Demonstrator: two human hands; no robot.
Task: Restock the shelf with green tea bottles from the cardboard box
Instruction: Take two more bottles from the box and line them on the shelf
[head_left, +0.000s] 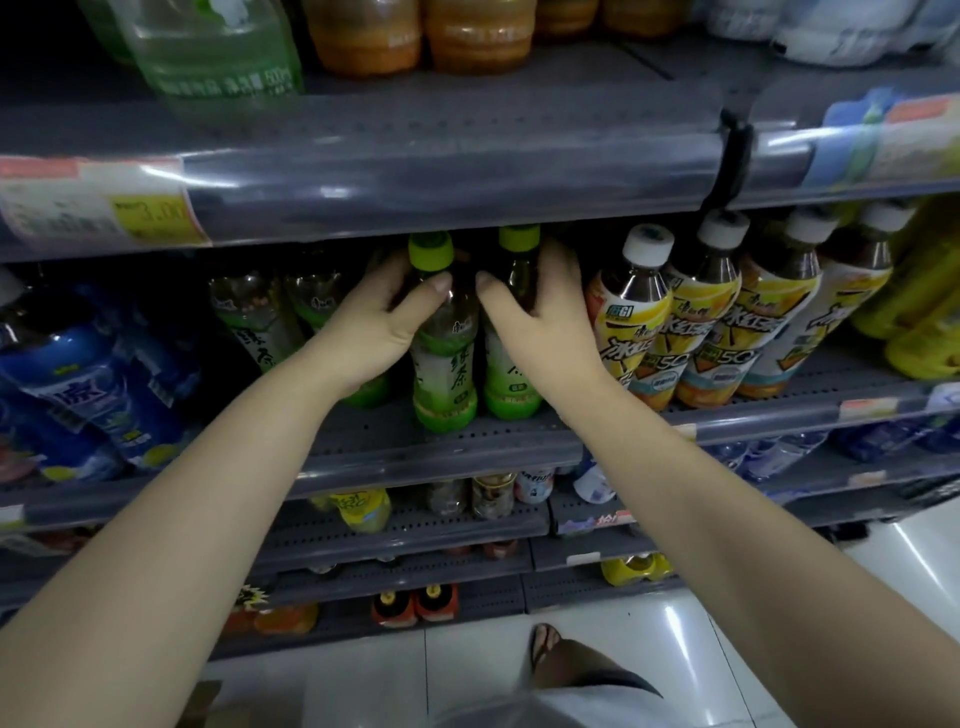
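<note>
Two green tea bottles with lime caps stand upright side by side on the grey perforated shelf (441, 441). My left hand (374, 322) grips the left bottle (447, 364) around its neck and shoulder. My right hand (545, 317) wraps the right bottle (511, 379) at the same height. More green tea bottles (260, 322) stand further back to the left, in shadow. A corner of the cardboard box (205, 706) shows at the bottom edge, on the floor.
Iced tea bottles with white caps (691, 322) stand close on the right, blue bottles (88, 395) on the left. The shelf above (415, 171) overhangs just over the caps. Lower shelves hold small drinks; my sandalled foot (545, 644) is on the white tiled floor.
</note>
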